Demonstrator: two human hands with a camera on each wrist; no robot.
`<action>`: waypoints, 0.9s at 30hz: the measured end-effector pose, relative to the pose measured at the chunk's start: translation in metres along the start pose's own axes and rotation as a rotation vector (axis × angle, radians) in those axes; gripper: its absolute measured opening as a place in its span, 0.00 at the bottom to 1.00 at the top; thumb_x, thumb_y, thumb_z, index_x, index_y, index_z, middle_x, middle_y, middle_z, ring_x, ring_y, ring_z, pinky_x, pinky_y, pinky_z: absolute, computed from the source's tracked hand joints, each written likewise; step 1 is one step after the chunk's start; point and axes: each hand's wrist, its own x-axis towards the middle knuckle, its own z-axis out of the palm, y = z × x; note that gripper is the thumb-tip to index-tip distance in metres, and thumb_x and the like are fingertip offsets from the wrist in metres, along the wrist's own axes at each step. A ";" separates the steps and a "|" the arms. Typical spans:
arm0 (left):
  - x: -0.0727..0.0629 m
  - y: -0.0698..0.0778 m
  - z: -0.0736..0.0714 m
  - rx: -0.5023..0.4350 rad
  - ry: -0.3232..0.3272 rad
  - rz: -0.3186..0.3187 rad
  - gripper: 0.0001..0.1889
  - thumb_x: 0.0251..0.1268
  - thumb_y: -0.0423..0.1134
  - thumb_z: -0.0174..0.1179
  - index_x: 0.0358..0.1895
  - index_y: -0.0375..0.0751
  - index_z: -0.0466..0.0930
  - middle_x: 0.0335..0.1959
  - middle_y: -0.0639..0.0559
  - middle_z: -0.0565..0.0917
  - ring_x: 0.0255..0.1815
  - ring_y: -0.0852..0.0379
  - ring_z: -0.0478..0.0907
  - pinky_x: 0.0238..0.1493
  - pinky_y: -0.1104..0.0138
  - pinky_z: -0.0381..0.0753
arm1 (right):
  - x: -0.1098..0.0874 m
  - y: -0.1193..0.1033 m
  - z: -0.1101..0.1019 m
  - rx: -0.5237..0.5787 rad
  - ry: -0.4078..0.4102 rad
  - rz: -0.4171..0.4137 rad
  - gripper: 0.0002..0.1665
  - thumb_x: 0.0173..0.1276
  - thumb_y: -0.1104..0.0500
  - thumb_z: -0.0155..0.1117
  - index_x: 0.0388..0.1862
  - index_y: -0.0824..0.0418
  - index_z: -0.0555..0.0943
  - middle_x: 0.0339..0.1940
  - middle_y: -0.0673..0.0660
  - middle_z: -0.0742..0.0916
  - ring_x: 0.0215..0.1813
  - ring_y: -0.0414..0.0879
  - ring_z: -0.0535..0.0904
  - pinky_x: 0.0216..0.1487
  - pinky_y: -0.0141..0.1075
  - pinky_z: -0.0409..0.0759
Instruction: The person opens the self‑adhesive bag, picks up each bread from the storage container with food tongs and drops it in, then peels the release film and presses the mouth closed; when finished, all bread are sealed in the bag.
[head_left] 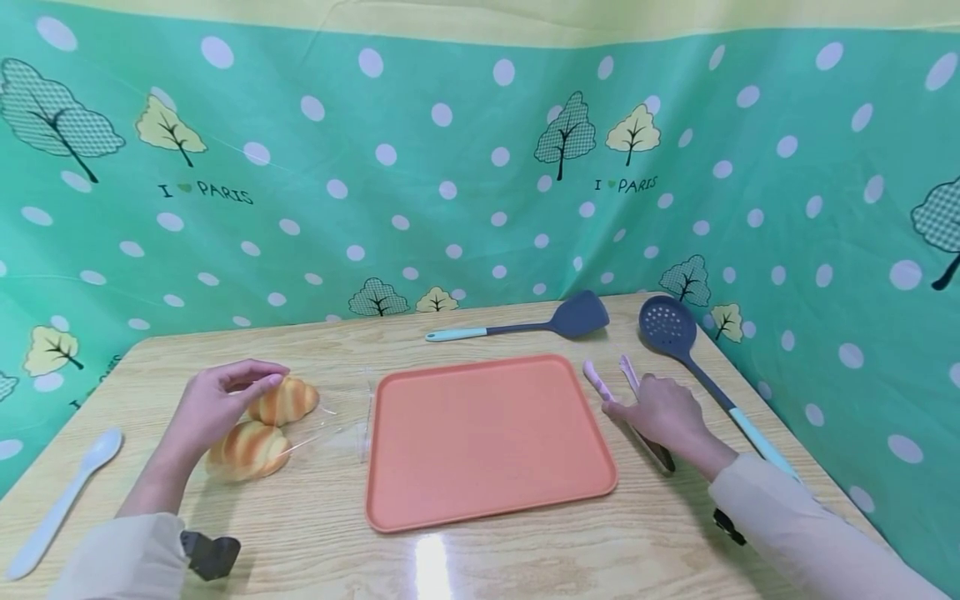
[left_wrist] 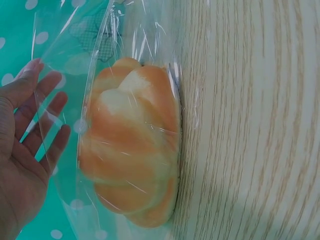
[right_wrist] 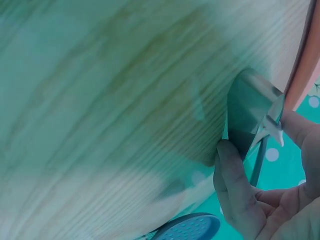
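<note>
Two croissants (head_left: 282, 402) lie inside a clear plastic bag (head_left: 341, 408) on the left of the table. My left hand (head_left: 225, 398) is above the far croissant and pinches the bag's edge between thumb and fingers. In the left wrist view, the croissants (left_wrist: 130, 145) show through the film, and the fingers of the left hand (left_wrist: 30, 135) are partly behind it. My right hand (head_left: 663, 412) grips metal tongs (head_left: 660, 454) with purple tips, which rest spread apart at the tray's right. The right wrist view shows thumb and fingers either side of the tongs' metal end (right_wrist: 252, 112).
A pink tray (head_left: 491, 442) lies mid-table between the hands. Behind it is a dark spatula (head_left: 577, 317) with a light blue handle. A slotted skimmer (head_left: 667, 325) lies along the right edge, and a pale spoon (head_left: 71, 496) at far left. A polka-dot cloth (head_left: 450, 167) hangs behind.
</note>
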 end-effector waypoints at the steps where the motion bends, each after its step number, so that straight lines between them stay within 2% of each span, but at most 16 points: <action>1: 0.000 0.000 0.000 -0.001 0.001 -0.001 0.16 0.75 0.44 0.62 0.53 0.35 0.86 0.43 0.68 0.88 0.42 0.84 0.75 0.39 0.82 0.75 | 0.000 0.000 0.000 -0.001 -0.002 0.003 0.35 0.65 0.38 0.70 0.35 0.72 0.75 0.21 0.59 0.77 0.23 0.50 0.73 0.20 0.39 0.69; 8: 0.000 0.000 -0.001 0.007 0.000 -0.007 0.16 0.75 0.45 0.62 0.53 0.36 0.86 0.44 0.67 0.88 0.42 0.84 0.75 0.40 0.82 0.75 | -0.001 0.000 -0.002 -0.032 -0.026 -0.024 0.49 0.67 0.34 0.66 0.49 0.84 0.74 0.25 0.63 0.81 0.24 0.51 0.75 0.21 0.40 0.70; 12: 0.000 0.001 -0.002 0.019 -0.003 -0.012 0.16 0.75 0.46 0.62 0.53 0.37 0.87 0.45 0.64 0.88 0.42 0.84 0.75 0.40 0.81 0.75 | -0.001 -0.002 -0.008 -0.068 -0.024 -0.039 0.52 0.69 0.33 0.63 0.57 0.84 0.72 0.30 0.67 0.82 0.25 0.52 0.76 0.21 0.41 0.72; 17: 0.000 0.001 -0.003 0.017 -0.011 -0.029 0.17 0.75 0.47 0.62 0.54 0.37 0.86 0.46 0.61 0.89 0.42 0.84 0.75 0.40 0.81 0.76 | -0.004 -0.011 -0.020 -0.122 0.109 -0.112 0.43 0.73 0.38 0.62 0.60 0.79 0.75 0.43 0.74 0.84 0.36 0.63 0.82 0.28 0.52 0.80; 20: -0.001 0.001 -0.003 0.011 -0.013 -0.034 0.17 0.75 0.47 0.62 0.54 0.38 0.86 0.46 0.61 0.89 0.42 0.84 0.75 0.40 0.81 0.76 | -0.006 -0.021 -0.027 -0.105 0.170 -0.161 0.37 0.73 0.41 0.63 0.60 0.74 0.78 0.48 0.74 0.84 0.42 0.67 0.83 0.33 0.56 0.82; 27: 0.000 0.000 -0.003 -0.008 -0.012 -0.019 0.16 0.75 0.46 0.62 0.53 0.38 0.87 0.45 0.65 0.88 0.42 0.83 0.76 0.40 0.81 0.76 | -0.007 -0.053 -0.032 -0.029 0.192 -0.240 0.29 0.75 0.43 0.61 0.57 0.68 0.82 0.44 0.66 0.87 0.40 0.58 0.84 0.30 0.48 0.80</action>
